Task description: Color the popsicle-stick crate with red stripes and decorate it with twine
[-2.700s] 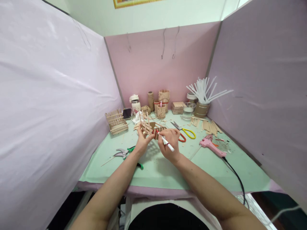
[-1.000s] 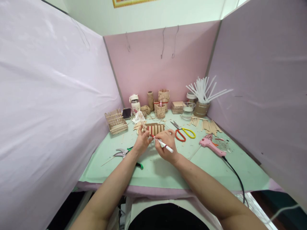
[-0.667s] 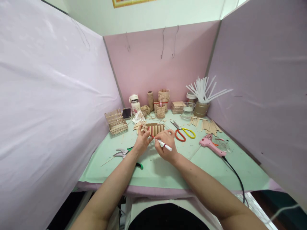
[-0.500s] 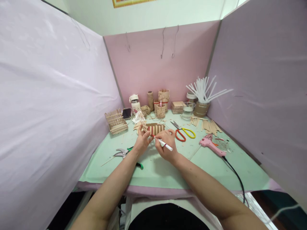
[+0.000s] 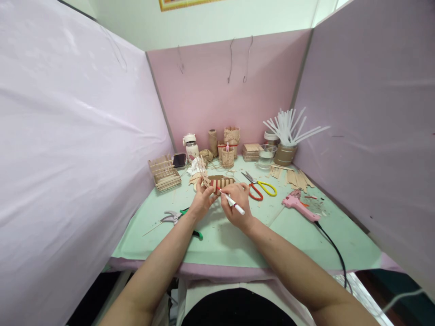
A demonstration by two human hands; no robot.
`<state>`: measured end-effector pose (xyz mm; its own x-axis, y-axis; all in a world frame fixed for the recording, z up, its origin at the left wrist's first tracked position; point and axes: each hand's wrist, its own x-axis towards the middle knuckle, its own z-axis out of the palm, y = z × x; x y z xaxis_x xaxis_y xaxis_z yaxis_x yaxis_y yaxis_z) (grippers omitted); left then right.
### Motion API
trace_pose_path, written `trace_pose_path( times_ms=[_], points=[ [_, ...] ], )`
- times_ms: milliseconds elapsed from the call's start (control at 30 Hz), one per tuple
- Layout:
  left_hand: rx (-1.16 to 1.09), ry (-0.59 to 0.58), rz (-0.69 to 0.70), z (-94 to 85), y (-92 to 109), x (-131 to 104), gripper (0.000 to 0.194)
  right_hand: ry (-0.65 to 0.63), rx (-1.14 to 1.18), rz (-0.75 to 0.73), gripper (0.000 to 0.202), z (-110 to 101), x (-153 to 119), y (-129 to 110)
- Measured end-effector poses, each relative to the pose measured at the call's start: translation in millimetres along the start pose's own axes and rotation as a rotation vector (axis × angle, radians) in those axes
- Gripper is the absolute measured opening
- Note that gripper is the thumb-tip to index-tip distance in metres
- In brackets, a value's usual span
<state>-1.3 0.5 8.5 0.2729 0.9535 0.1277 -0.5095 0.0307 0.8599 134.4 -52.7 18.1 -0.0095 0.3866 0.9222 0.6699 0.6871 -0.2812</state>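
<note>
My left hand (image 5: 201,202) is closed on the left end of a small craft-stick piece (image 5: 224,183), which has wooden strips over brown backing and a lattice of sticks rising at its left. Some of its strips are coloured red. In my right hand (image 5: 238,204) is a white marker (image 5: 235,206), its tip against a strip near the red part. The fingers of both hands partly cover the lower edge of the piece. Just beyond my right hand lie scissors (image 5: 256,186) with one red and one yellow handle.
Green-handled pruning shears (image 5: 174,217) lie left, near my forearm. A pink glue gun (image 5: 301,206) with a black cord lies right. Loose craft sticks (image 5: 295,177), a water bowl (image 5: 267,157), a stick basket (image 5: 166,176) and a white bottle (image 5: 190,147) stand or lie farther back.
The marker tip has shifted slightly up the strip, and the piece is tipped a little differently in my left hand. More red shows on the strips.
</note>
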Motion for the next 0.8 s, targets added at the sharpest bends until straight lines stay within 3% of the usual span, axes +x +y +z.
trace_pose_path(
  times_ms=[233, 500, 800],
  points=[
    [-0.002, 0.02, -0.016, -1.7, -1.3, 1.1, 0.081, -0.057, 0.008, -0.003, 0.009, -1.8, 0.0, -2.9],
    [-0.029, -0.006, -0.033, -2.4, -2.0, 1.1, 0.08, 0.018, -0.013, -0.001, 0.009, -0.2, 0.4, 1.0],
    [-0.022, 0.004, -0.034, -1.8, -1.3, 1.3, 0.084, 0.003, -0.01, 0.007, 0.006, -0.1, -0.5, -0.1]
  ],
)
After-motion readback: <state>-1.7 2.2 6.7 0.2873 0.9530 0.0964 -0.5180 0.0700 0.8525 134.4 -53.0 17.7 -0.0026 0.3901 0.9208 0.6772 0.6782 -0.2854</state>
